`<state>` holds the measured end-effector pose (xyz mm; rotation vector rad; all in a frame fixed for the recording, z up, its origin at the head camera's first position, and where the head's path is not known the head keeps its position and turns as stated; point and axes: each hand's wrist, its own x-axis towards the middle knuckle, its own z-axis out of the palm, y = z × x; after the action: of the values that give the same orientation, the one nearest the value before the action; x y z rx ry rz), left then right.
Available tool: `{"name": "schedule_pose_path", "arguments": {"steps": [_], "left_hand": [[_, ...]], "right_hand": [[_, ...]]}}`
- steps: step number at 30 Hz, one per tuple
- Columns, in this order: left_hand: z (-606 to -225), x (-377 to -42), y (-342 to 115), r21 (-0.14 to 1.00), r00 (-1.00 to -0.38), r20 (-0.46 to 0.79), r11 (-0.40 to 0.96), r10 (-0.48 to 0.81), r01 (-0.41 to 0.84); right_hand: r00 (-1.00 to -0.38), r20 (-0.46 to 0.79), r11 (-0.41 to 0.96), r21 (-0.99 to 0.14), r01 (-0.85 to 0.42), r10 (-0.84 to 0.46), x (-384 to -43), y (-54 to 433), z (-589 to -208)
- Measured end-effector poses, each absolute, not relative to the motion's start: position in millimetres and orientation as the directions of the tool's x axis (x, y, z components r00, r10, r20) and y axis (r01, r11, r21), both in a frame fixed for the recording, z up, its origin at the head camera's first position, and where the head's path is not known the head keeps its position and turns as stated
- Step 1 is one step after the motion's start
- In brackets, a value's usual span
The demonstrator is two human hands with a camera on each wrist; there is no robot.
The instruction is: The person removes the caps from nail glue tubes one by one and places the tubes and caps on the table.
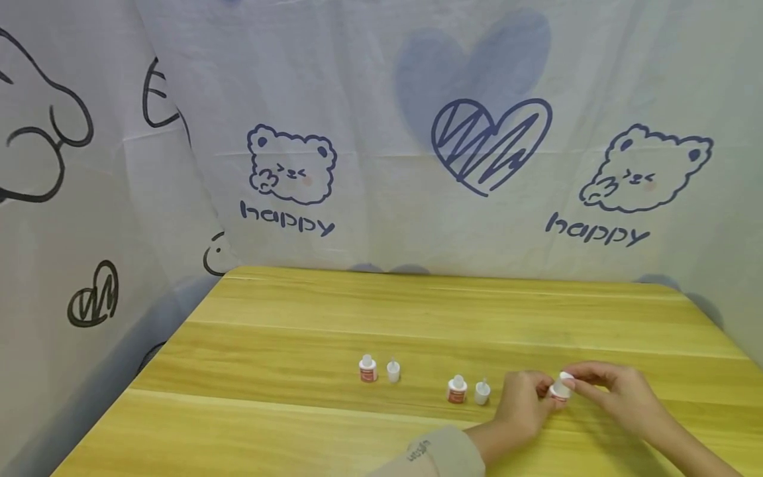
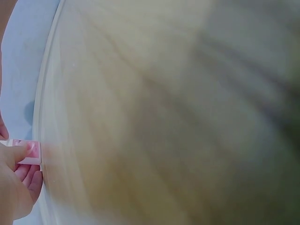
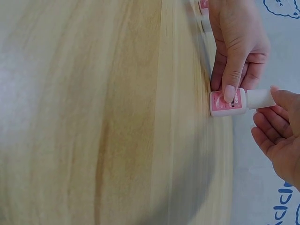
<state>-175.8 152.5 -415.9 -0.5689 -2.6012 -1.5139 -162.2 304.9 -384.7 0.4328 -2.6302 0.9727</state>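
Note:
A small white bottle (image 1: 558,396) with a pink-red label stands on the table at the right, between both hands. My left hand (image 1: 523,403) grips its body, the thumb lying over the label (image 3: 219,102) in the right wrist view. On the bottle's neck sits a white cap (image 3: 260,99), which my right hand (image 1: 627,396) pinches between thumb and fingers. Only part of the labelled bottle (image 2: 35,151) shows at the edge of the left wrist view. Just left of the left hand are another bottle (image 1: 457,391), uncapped, and an upturned cap (image 1: 482,394) with its thin applicator pointing up.
Farther left stand one more uncapped bottle (image 1: 367,370) and its upturned cap (image 1: 393,372). The wooden table (image 1: 286,344) reaches back to a white cloth (image 1: 381,132) printed with hearts and bears. A second cloth hangs along the left side.

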Motion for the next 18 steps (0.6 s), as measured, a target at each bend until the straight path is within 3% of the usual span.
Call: {"name": "schedule_pose_path", "arguments": {"steps": [18], "left_hand": [[-417.7,-180.5,148.2,0.835,-0.923,0.249,0.419,0.292,0.358]], "right_hand": [[-0.937,0.317,0.759,-0.573,-0.310,-0.144,-162.0,299.7,-383.6]]}}
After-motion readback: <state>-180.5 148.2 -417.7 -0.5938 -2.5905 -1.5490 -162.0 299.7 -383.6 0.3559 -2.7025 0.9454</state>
